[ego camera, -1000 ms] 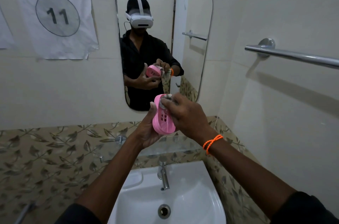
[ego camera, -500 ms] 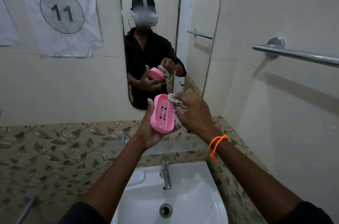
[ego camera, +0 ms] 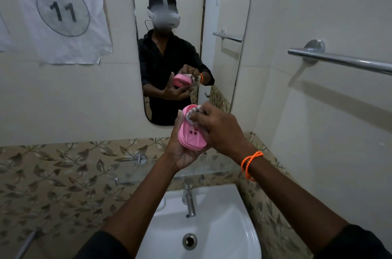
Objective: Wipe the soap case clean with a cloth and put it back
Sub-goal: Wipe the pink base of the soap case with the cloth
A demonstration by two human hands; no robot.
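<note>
A: Head view: soap case [ego camera: 192, 133] is up in front of the mirror [ego camera: 224, 25], above the sink [ego camera: 222, 227], tilted so the open inside faces the camera. Left hand [ego camera: 182, 150] cradles it from below and behind, thumb up along the left rim, fingers curled round the underside and clamped on it.

B: Right hand [ego camera: 220, 131]?

A: Fingers bunched together, pinching the cloth [ego camera: 193, 113] and pressing it into the top end of the case. Most of the cloth is hidden under the hand.

B: How does the case handle?

A: Looks like thin moulded plastic, so probably light and stiff. Smooth and glossy, likely slippery if wet. Slots in the floor, raised rim all round.

B: Best hold?

A: Across the long rims, palm under the base, as now. My guess is that pushing hard on one end could lever it out of the palm, so the thumb on the rim matters.

B: Cloth?

A: Soft, conforms to corners. Fingertip pressure should reach the slots.

B: Return spot?

A: Can't tell. Glass shelf [ego camera: 161, 170] under the hands is a guess.
</note>
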